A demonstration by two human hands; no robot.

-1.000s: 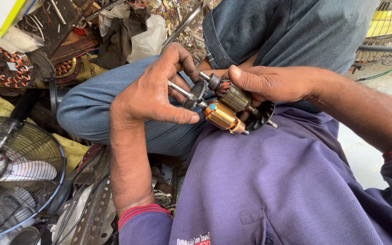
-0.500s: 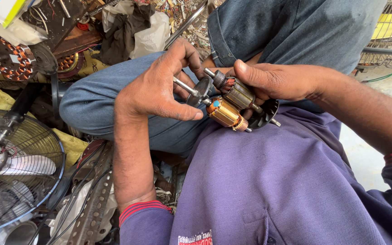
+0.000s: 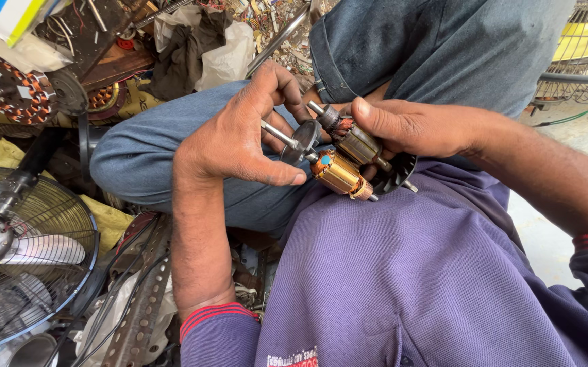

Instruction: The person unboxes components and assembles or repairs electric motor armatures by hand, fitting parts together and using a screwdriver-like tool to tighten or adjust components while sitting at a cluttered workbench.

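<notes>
Holding two small motor rotors over the lap, person sits among scrap. Left hand has its fingers curled shut around the steel shaft of the front rotor, thumb pressed flat along the underside, a dark disc on the shaft just past the fingertips. Right hand is closed on the back rotor, thumb on top, other fingers hidden underneath so how tightly they wrap I cannot tell. Both rotors sit side by side, touching or nearly so, above the purple shirt and just in front of the blue jeans knee.

Handling guess: rotors look dense and stiff, heavy for their size, metal core with copper windings. Windings and the copper end ring seem the fragile bits, easy to scratch; bare shaft is smooth and probably slippery, maybe greasy. Best hold looks like the shaft ends or the laminated core, not the wire.

A caged fan lies off to the person's left, a wound copper coil ring further back in the clutter.
</notes>
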